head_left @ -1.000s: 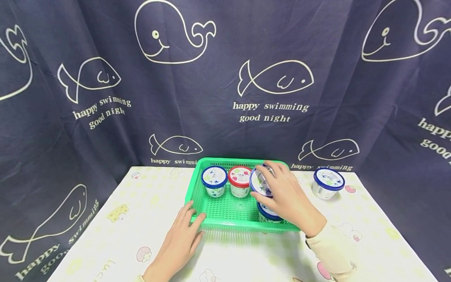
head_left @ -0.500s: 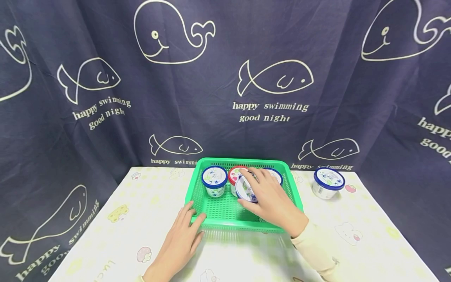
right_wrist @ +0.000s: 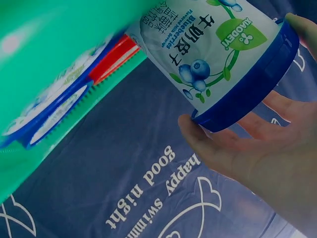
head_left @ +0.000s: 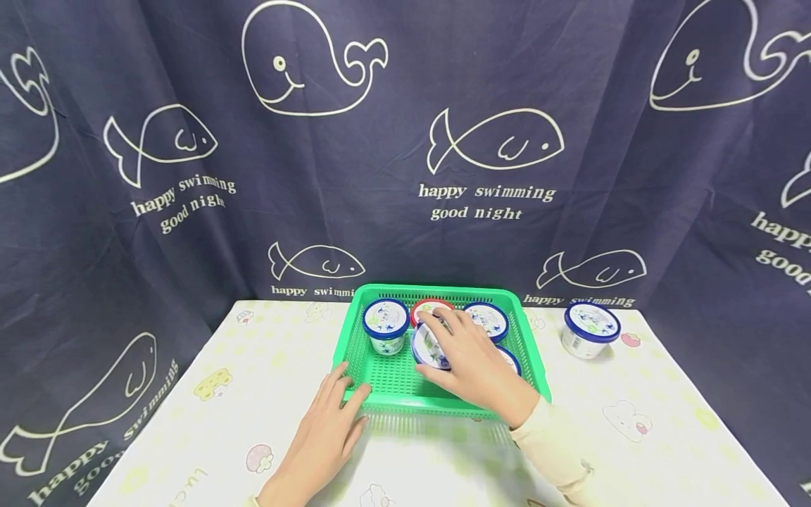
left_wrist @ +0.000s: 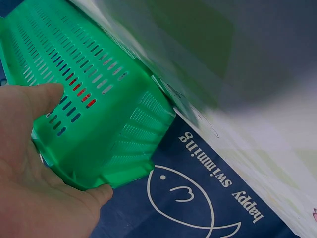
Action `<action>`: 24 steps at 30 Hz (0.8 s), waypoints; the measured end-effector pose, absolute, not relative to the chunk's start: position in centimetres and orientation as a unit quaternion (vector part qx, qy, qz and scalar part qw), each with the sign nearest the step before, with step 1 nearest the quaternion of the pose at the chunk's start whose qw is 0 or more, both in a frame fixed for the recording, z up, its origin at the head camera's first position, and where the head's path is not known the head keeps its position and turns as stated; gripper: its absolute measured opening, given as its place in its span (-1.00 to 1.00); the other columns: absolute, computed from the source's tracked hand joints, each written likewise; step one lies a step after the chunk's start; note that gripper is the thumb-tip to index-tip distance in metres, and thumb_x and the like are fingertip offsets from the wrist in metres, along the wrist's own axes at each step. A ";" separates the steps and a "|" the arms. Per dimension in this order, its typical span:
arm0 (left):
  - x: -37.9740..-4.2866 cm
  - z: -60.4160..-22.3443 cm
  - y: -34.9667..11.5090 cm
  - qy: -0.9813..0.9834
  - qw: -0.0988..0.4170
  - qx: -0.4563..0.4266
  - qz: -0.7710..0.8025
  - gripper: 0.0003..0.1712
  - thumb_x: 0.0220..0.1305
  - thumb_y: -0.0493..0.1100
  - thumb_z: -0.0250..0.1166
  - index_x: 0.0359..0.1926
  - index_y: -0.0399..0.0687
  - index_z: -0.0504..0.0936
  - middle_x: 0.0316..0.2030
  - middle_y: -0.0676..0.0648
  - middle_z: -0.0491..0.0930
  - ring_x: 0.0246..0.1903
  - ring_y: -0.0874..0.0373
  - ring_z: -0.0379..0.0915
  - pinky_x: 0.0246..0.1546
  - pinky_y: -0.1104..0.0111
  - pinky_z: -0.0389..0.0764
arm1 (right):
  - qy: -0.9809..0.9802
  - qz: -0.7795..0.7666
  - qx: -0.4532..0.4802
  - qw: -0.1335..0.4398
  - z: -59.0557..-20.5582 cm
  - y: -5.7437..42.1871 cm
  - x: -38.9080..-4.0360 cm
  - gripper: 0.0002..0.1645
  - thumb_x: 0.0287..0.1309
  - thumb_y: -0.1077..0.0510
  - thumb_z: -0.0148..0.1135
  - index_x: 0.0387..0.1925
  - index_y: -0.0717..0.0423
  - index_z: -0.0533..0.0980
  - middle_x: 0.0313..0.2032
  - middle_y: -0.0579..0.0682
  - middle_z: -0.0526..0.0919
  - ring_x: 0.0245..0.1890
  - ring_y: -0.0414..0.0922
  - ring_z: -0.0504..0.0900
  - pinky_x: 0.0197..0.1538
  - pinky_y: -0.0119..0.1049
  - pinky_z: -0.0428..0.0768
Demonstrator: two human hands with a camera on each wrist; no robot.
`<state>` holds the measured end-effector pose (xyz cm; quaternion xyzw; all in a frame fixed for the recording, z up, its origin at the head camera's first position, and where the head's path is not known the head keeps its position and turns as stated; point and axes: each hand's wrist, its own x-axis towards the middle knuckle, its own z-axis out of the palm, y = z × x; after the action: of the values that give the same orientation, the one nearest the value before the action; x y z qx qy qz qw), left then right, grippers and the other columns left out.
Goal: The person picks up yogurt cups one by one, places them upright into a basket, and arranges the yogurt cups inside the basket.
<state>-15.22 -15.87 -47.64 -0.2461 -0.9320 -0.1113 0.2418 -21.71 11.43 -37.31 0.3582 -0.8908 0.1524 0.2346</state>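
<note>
My right hand (head_left: 472,359) grips a blueberry tub (head_left: 429,346) by its blue lid, thumb and fingers round the rim. In the right wrist view, the lower end of this tub (right_wrist: 213,49) passes behind the basket wall; whether it touches the bottom cannot be told. Thumb and fingers of my left hand (head_left: 323,419) hold the near left corner of the green basket (head_left: 437,403). Along the basket's back stand a blue-lidded tub (head_left: 386,324), a red-lidded tub (head_left: 431,308) partly hidden by my fingers, and another blue-lidded tub (head_left: 488,320). One more blue-lidded tub (head_left: 509,358) shows behind my right hand.
Outside the basket, a blue-lidded tub (head_left: 591,331) stands at the table's back right. A pale patterned cloth (head_left: 215,422) covers the table. Dark blue curtains (head_left: 393,176) with fish drawings hang close behind and along both sides.
My right hand has carried the blueberry tub leftward from the basket's right side to its middle, in front of the red-lidded tub. My left hand has stayed at the corner.
</note>
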 end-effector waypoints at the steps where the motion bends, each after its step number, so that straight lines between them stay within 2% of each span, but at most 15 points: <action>1: -15.2 -47.6 -15.9 -0.931 0.243 -0.248 -0.112 -0.45 0.25 -0.06 0.39 0.25 0.01 0.51 0.15 -0.19 0.45 0.48 -0.16 -0.01 0.42 -0.04 0.21 | -0.891 0.153 0.358 0.232 -37.4 11.4 -21.7 -0.07 0.09 -0.22 0.42 0.40 0.07 0.33 0.21 0.14 0.47 0.17 0.13 0.45 0.11 0.16 0.55; 4: -15.3 -47.7 -15.9 -0.931 0.243 -0.248 -0.112 -0.44 0.25 -0.05 0.39 0.25 0.01 0.52 0.14 -0.19 0.45 0.48 -0.16 0.00 0.41 -0.05 0.23 | -0.895 0.152 0.355 0.224 -37.7 11.2 -21.8 -0.05 0.10 -0.24 0.41 0.42 0.04 0.30 0.22 0.12 0.45 0.18 0.14 0.44 0.08 0.18 0.56; 10: -15.3 -47.7 -15.8 -0.932 0.241 -0.245 -0.113 -0.44 0.23 -0.06 0.41 0.25 0.00 0.52 0.15 -0.19 0.45 0.48 -0.16 0.00 0.41 -0.05 0.22 | -0.906 0.152 0.347 0.188 -38.3 11.0 -21.7 -0.05 0.14 -0.24 0.39 0.45 0.02 0.27 0.26 0.19 0.44 0.25 0.19 0.41 0.19 0.25 0.48; 16: -15.2 -47.6 -15.8 -0.934 0.237 -0.241 -0.113 -0.43 0.24 -0.05 0.41 0.25 0.02 0.51 0.16 -0.17 0.44 0.49 -0.15 -0.02 0.43 -0.03 0.20 | -0.912 0.149 0.347 0.161 -39.2 10.5 -22.0 -0.05 0.13 -0.26 0.38 0.43 0.06 0.29 0.25 0.25 0.45 0.26 0.22 0.44 0.29 0.20 0.43; 24: -15.1 -47.4 -15.8 -0.936 0.232 -0.240 -0.112 -0.44 0.26 -0.05 0.39 0.26 0.03 0.51 0.16 -0.17 0.45 0.49 -0.16 -0.02 0.42 -0.03 0.21 | -0.916 0.141 0.346 0.143 -40.5 10.3 -22.4 -0.10 0.12 -0.27 0.39 0.35 0.11 0.37 0.20 0.25 0.47 0.17 0.21 0.49 0.18 0.18 0.54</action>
<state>-15.09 -15.75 -47.42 -0.2396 -0.9361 -0.1123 0.2319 -22.44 10.30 -40.55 0.3465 -0.9164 0.1405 0.1429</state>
